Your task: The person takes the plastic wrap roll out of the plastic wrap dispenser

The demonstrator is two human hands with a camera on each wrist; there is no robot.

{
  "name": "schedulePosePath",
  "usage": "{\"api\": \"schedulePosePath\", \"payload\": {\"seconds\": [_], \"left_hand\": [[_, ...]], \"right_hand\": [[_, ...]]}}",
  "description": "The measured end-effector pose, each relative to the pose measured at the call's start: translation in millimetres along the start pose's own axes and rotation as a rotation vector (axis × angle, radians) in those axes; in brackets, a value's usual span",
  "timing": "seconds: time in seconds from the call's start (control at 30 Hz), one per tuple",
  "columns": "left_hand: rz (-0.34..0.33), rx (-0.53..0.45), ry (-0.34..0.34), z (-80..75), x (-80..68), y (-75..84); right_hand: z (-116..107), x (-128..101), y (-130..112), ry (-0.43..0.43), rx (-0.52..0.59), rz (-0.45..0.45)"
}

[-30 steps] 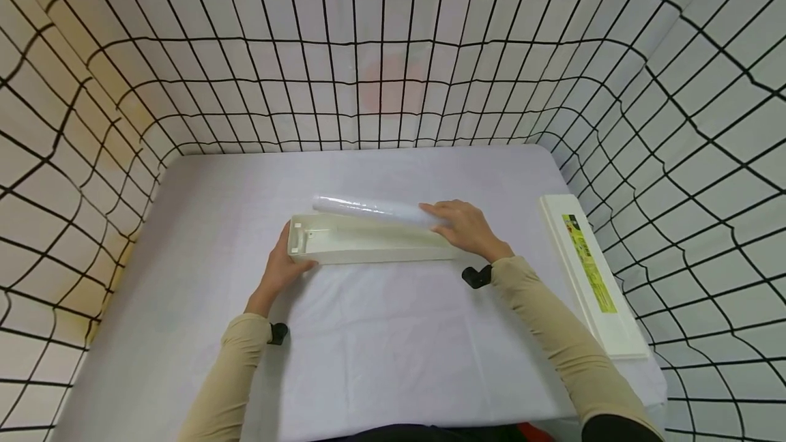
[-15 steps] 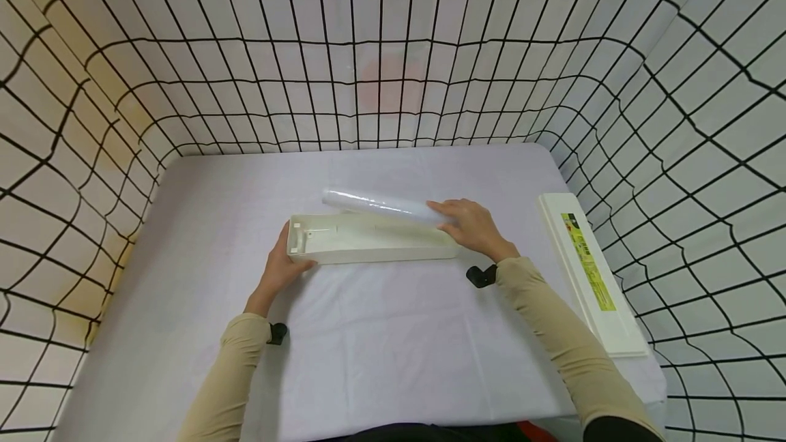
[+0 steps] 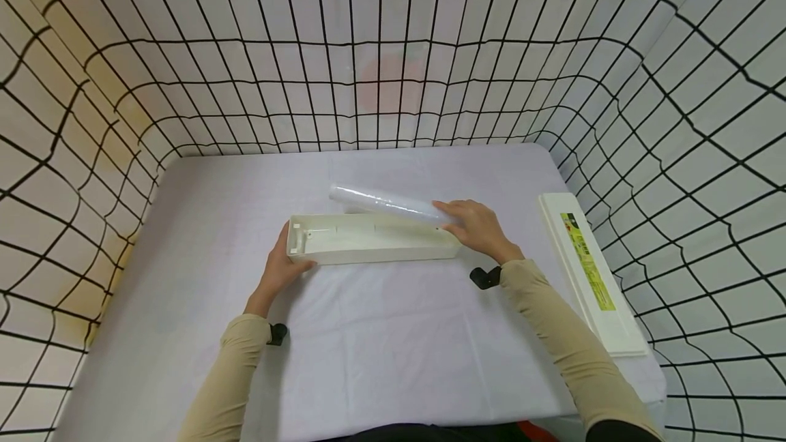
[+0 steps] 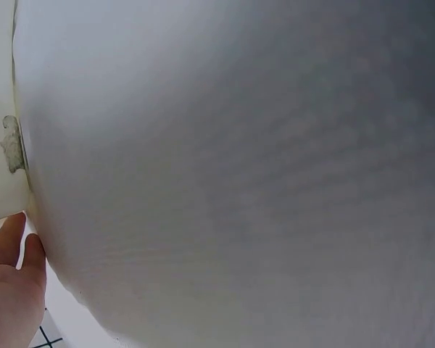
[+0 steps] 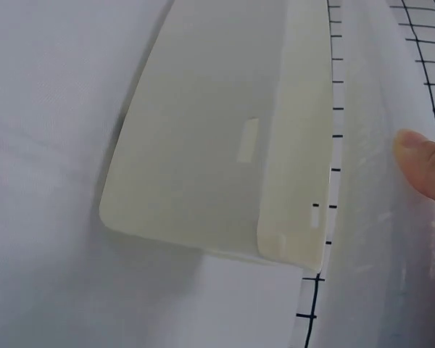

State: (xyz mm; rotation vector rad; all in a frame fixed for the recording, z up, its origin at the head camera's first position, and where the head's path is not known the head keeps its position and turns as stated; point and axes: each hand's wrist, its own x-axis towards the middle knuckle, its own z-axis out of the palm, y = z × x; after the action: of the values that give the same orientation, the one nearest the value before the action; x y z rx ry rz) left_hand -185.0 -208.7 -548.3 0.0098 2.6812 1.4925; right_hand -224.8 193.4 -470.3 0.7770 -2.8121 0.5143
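A long cream plastic wrap dispenser box [image 3: 381, 253] lies lengthwise on the table, its top uncovered and its inside showing. My left hand [image 3: 281, 270] grips the box's left end, thumb on the near side. Above and behind the box's far edge, my right hand [image 3: 479, 229] grips the right end of a glossy whitish roll of plastic wrap [image 3: 383, 202]. The roll slants, its left end farther back. In the right wrist view the roll [image 5: 377, 181] stands apart from the box [image 5: 196, 145], and a thumb presses on it. The left wrist view catches fingers of my left hand [image 4: 14, 290] at the box's edge.
A long white lid [image 3: 592, 278] with a yellow-green label lies along the table's right side. Black wire mesh [image 3: 381, 80] encloses the back and both sides of the white-covered table [image 3: 393, 333].
My right hand has shifted slightly right with the roll, and the roll's left end has swung back and right. The left hand and the box stay in place.
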Motion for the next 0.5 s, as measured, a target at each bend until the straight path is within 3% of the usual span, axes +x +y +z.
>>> {"api": "schedulePosePath", "payload": {"seconds": [0.5], "left_hand": [[-0.013,0.005,-0.004,0.1,0.9,-0.8]], "right_hand": [[-0.7,-7.7,4.8,0.028,-0.011,0.041]]}}
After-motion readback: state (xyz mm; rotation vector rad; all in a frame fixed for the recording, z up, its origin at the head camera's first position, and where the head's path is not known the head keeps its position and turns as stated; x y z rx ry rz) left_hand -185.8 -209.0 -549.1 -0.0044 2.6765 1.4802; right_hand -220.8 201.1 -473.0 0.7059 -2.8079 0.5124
